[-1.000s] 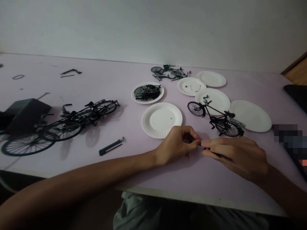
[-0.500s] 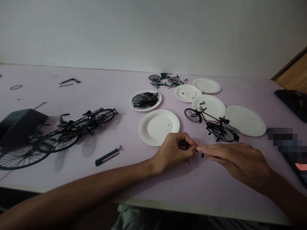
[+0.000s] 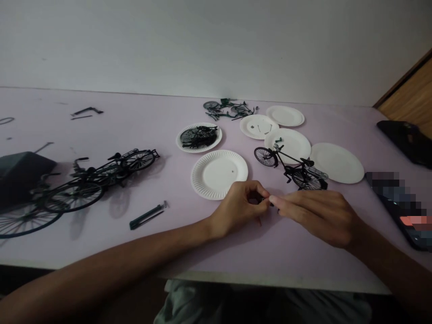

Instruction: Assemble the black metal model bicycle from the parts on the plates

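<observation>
My left hand (image 3: 239, 206) is closed in a pinch, with a small dark part (image 3: 272, 204) showing at its fingertips. My right hand (image 3: 320, 216) meets it there, thumb and fingers pinched at that same part; most of it is hidden by the fingers, so its kind cannot be told. Just beyond the hands stands a black miniature bicycle (image 3: 286, 167). Left of it, a white paper plate (image 3: 202, 182) with a ribbed rim carries one tiny speck-like piece (image 3: 232, 171).
Bicycle parts fill another plate (image 3: 180, 145), and more green parts (image 3: 231, 109) lie behind. White plates (image 3: 337, 163) overlap at right, near a phone (image 3: 410, 229). Assembled miniature bicycles (image 3: 101, 180) lean by a dark block (image 3: 23, 177) at left. A green box cutter (image 3: 146, 217) lies nearer.
My right fingers have turned and closed in on the left fingertips; the dark piece that hung below them is now mostly covered. The view has shifted slightly right.
</observation>
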Tool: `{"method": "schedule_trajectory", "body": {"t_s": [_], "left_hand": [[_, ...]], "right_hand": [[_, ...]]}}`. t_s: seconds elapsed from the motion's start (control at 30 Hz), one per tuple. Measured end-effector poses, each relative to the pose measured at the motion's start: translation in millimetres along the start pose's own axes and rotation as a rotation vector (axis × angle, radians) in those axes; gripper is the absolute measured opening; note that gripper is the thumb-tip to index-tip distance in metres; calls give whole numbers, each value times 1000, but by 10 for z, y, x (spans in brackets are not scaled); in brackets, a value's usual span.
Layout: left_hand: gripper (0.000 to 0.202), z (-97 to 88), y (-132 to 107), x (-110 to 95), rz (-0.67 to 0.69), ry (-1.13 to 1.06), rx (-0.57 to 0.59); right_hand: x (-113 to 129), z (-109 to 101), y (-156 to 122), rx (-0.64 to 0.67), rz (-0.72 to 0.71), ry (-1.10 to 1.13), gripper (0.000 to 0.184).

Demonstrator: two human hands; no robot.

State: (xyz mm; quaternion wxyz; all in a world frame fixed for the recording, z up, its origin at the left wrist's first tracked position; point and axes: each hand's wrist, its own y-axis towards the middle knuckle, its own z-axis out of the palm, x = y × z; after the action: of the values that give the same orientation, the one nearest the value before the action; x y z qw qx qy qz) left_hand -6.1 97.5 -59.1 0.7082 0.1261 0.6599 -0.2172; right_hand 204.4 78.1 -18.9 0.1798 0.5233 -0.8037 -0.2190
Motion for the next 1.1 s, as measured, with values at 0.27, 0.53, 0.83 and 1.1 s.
{"method": "schedule_trajectory", "body": {"t_s": [0.27, 0.53, 0.83, 1.1], "left_hand": [[4, -44, 31, 42, 46, 3, 9], [8, -17, 14, -36, -1, 42, -14], [6, -4, 29, -44, 0, 42, 27], [4, -41, 29, -8, 15, 73, 34]], "right_hand": [[19, 65, -100, 36, 264, 275, 47], [26, 85, 7, -125, 384, 107, 18], [-2, 147, -20, -181, 169, 29, 53], [17, 52, 9, -34, 319, 215, 27]]}}
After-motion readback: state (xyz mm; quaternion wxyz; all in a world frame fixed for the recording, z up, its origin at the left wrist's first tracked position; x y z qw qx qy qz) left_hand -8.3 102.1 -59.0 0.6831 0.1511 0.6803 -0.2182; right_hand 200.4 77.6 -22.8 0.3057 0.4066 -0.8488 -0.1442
